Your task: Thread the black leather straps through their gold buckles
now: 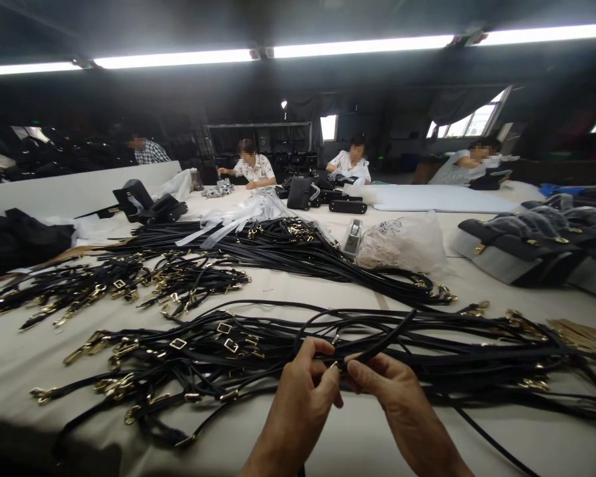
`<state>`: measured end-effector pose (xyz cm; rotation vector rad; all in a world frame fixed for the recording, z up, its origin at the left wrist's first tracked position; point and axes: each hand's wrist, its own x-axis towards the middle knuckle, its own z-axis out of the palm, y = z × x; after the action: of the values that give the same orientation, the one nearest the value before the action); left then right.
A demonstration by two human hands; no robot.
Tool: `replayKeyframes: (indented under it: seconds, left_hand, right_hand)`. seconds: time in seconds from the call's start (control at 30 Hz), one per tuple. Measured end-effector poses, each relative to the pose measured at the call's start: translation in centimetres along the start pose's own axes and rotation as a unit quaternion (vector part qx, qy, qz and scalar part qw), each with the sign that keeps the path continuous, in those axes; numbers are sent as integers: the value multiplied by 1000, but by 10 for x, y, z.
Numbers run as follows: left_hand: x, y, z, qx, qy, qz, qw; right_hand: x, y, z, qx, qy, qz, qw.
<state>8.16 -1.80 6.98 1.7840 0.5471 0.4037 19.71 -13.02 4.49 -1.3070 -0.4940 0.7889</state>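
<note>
My left hand (305, 387) pinches a small gold buckle (336, 339) between thumb and forefinger, low over the near table. Close beside it, my right hand (395, 387) grips a black strap (395, 338), whose free end points up to the right. The strap meets the buckle between my fingertips; whether it is threaded through cannot be made out. Under and around both hands lies a pile of black straps (213, 368) with gold buckles and snap hooks. A second bundle of long black straps (278, 258) lies behind.
Shorter straps with gold hardware (179, 285) lie left. A clear plastic bag (402, 242) and a small metal box (352, 236) sit mid-table. Black bags (519, 248) stand right, others (149, 202) at back left. Several people (253, 165) work along the far side.
</note>
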Motion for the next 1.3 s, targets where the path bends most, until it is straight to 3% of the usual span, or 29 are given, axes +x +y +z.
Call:
replayKeyframes:
  seconds: [0.27,0.33,0.4,0.5,0.63,0.73,0.87,0.97,1.17,1.23,1.3]
  left_hand:
    - [-2,1,0,35,15,6,999]
    - [-2,-5,3,43,32,23,998]
    - [-2,-12,6,48,63,40,996]
    - [-3,-19,5,15,76,47,996]
    - [-4,-19,-2,-137,-42,30,989]
    - [-4,-18,-5,-218,-130,11,967]
    - [-6,-13,-8,-210,-190,-25,959]
    - [-5,-11,-12,-234,-189,-40,953]
    - [0,-21,-14,-357,-184,-61,914]
    - [-1,-23,-15,-334,-188,-43,923]
    - [-2,-24,-18,-272,-152,-3,950]
  right_hand:
    - [-8,8,14,33,75,20,996]
    - [-13,13,21,6,106,-4,994]
    - [-18,19,25,-53,119,-72,989]
    - [-23,22,22,-142,94,-195,966]
    - [-15,6,4,-227,-14,-235,945]
    - [-4,-9,-4,-230,-81,-210,947]
    - [2,-13,2,-232,-160,-136,950]
    - [2,-3,13,-233,-135,-145,952]
    - [0,22,34,-4,-112,-94,989]
    - [2,28,34,37,-89,-81,992]
    - [6,31,30,33,-73,-69,994]
